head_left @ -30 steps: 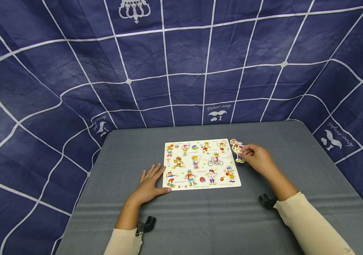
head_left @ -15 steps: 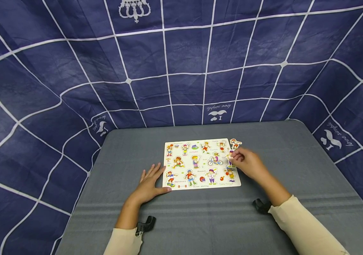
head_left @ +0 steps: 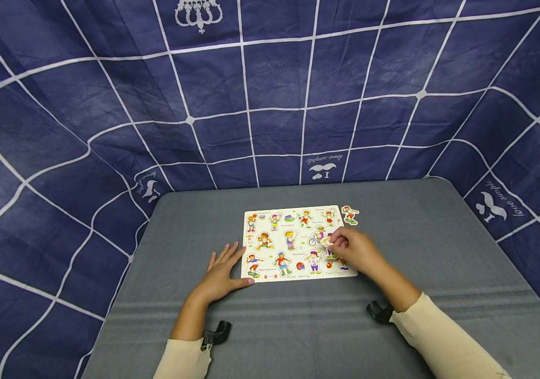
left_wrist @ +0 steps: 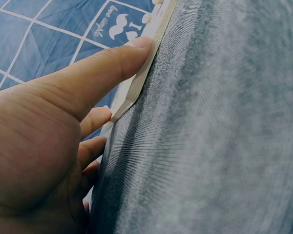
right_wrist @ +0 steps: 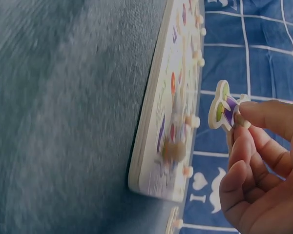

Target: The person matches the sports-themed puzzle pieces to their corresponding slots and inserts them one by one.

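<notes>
A white wooden knob puzzle board (head_left: 280,238) with colourful sports figures lies on the grey table. My left hand (head_left: 219,277) rests with spread fingers at the board's lower left corner; in the left wrist view its thumb (left_wrist: 122,61) lies on the board's edge. Over the right part of the board, my right hand (head_left: 360,251) pinches a puzzle piece by its knob between thumb and fingers. The right wrist view shows this puzzle piece (right_wrist: 226,105), with purple and green parts, held up apart from the board. The fingers cover some of it.
Another figure piece (head_left: 350,215) lies on the grey cloth (head_left: 298,326) beside the board's upper right corner. Behind the table hangs a blue curtain (head_left: 276,134) with white lines. Dark wrist cameras sit at both cuffs.
My right hand has picked up the piece from beside the board's right edge and carried it left over the board. The left hand has stayed in place.
</notes>
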The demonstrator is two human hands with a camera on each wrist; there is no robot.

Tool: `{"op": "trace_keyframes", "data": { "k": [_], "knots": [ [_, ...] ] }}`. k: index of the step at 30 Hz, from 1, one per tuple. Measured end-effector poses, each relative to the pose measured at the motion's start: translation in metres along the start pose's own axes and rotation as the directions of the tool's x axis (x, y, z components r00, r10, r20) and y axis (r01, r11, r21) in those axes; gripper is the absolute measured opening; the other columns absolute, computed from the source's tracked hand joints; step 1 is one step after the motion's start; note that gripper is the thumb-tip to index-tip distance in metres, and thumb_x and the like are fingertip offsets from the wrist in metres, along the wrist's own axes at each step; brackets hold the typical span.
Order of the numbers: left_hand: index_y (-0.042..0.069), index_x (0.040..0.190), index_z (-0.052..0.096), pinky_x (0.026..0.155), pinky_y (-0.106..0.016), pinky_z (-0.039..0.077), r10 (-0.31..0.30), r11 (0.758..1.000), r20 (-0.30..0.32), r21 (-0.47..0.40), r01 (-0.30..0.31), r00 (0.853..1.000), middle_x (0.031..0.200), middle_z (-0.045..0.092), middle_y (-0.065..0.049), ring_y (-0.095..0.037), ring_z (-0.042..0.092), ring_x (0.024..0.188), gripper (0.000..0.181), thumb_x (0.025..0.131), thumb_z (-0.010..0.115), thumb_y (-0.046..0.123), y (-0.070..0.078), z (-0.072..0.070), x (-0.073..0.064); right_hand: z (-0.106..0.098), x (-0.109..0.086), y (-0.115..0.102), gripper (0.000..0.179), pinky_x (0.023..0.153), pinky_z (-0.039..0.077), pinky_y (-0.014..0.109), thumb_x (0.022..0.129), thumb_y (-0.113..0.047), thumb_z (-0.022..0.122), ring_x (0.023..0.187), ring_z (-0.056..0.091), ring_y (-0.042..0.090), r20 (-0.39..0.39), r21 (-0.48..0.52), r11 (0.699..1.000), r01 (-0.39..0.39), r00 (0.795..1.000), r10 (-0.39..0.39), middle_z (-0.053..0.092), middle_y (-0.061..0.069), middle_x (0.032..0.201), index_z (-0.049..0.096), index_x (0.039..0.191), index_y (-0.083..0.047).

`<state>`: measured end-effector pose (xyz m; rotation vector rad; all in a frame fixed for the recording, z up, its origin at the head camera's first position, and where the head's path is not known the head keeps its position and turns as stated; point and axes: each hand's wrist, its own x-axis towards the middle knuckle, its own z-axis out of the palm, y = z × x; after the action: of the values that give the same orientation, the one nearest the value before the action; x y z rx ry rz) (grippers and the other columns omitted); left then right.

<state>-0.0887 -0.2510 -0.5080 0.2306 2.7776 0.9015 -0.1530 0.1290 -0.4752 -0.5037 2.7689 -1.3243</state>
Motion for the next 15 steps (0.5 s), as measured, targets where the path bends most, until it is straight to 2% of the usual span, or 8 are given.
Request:
{"op": "trace_keyframes", "data": {
  "k": [8, 15],
  "knots": [
    [0.022, 0.161, 0.031, 0.126, -0.061, -0.005, -0.006, 1.0, 0.004, -0.003, 0.006, 1.0, 0.171, 0.018, -0.005, -0.031, 0.006, 0.16, 0.1, 0.08, 0.081, 0.053, 0.001, 0.0, 0.0, 0.012, 0.0, -0.005, 0.011, 0.056, 0.041, 0.017, 0.082, -0.008, 0.078, 0.06, 0.048, 0.001, 0.027, -0.02, 0.999, 0.027, 0.999, -0.026, 0.058, -0.005, 0.069, 0.067, 0.085, -0.007],
    [0.022, 0.161, 0.032, 0.126, -0.06, -0.005, -0.005, 1.0, 0.003, -0.011, 0.005, 1.0, 0.171, 0.018, -0.005, -0.031, 0.006, 0.16, 0.099, 0.08, 0.081, 0.052, 0.001, -0.001, -0.001, 0.02, 0.0, -0.01, 0.012, 0.056, 0.042, 0.017, 0.084, -0.009, 0.077, 0.06, 0.048, 0.0, 0.09, -0.008, 0.999, 0.033, 0.995, -0.032, 0.058, -0.005, 0.07, 0.066, 0.081, -0.008]
  ]
}}
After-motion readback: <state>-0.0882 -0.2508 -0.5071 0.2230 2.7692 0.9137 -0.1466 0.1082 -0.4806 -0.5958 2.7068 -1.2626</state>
